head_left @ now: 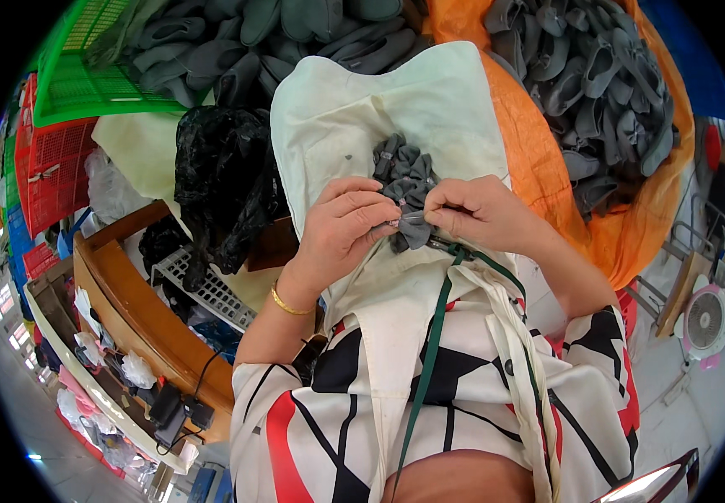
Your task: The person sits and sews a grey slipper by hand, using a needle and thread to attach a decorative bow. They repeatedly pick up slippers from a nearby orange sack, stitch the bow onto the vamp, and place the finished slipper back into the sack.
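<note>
A pile of small grey fabric bows (404,168) lies on the pale cloth (455,96) over my lap. My left hand (347,220) is closed at the near edge of the pile, its thumb and fingers pinching one grey bow (413,230). Close by on the right, my right hand (480,211) is closed in a pinch, its fingertips almost at that bow. A thin pale line, perhaps thread or a needle, runs between the two hands. What the right fingertips hold is too small to make out.
Grey shoes (597,84) fill an orange sack (538,168) at the far right. More grey shoes (287,25) lie at the back beside a green basket (86,71). A black plastic bag (224,176), a white rack (207,289) and a wooden table (140,289) stand on the left.
</note>
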The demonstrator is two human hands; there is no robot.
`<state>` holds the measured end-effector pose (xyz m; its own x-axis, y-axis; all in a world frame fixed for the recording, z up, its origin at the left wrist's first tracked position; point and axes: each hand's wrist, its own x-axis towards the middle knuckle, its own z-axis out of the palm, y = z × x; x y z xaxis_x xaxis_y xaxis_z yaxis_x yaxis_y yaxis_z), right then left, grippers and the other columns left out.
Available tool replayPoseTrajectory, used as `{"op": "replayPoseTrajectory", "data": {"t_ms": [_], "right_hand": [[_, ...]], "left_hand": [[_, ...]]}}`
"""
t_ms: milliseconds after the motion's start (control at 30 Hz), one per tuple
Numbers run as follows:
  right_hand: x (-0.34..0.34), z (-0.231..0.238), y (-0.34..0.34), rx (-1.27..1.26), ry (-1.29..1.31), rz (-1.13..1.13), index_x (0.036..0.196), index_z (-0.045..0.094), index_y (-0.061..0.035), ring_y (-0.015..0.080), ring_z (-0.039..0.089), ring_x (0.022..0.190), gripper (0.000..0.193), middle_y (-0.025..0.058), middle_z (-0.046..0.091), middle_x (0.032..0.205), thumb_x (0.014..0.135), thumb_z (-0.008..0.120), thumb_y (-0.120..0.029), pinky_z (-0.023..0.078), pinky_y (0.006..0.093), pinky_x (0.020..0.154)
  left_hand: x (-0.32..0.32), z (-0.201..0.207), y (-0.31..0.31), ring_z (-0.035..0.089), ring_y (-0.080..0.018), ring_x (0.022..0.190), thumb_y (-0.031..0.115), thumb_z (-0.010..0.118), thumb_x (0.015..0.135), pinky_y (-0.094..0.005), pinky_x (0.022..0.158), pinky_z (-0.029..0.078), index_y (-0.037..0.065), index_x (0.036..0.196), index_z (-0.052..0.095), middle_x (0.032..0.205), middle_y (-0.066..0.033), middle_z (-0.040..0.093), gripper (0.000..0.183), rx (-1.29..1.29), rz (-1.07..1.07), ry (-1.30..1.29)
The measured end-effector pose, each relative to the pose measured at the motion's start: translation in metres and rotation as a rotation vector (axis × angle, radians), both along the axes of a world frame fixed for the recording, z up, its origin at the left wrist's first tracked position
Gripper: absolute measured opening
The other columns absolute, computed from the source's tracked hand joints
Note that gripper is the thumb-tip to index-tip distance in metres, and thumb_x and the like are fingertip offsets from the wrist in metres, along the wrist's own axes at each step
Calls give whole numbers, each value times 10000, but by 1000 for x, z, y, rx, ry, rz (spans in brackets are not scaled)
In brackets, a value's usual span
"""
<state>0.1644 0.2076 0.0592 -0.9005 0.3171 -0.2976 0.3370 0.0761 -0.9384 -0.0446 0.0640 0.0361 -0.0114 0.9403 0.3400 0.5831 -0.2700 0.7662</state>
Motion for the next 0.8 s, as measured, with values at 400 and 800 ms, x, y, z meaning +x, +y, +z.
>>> {"op": "replayPoseTrajectory", "data": {"t_ms": [400, 800], "right_hand": [[-1, -7, -1, 72, 92, 61, 1016, 690, -51, 118, 619, 656, 115, 54, 677, 780, 917, 635, -72, 480, 247, 630], [1, -21, -5, -115, 127, 57, 1033, 677, -48, 58, 549, 695, 99, -15, 643, 811, 966, 612, -82, 453, 221, 641]], "left_hand": [[1, 6, 0, 642, -286, 972, 43, 814, 678, -367, 851, 539, 77, 960, 706, 955, -38, 707, 303, 0, -35, 24], [3, 0, -3, 646, -289, 955, 52, 811, 692, -362, 831, 542, 70, 962, 711, 963, -51, 709, 289, 14, -31, -44]]}}
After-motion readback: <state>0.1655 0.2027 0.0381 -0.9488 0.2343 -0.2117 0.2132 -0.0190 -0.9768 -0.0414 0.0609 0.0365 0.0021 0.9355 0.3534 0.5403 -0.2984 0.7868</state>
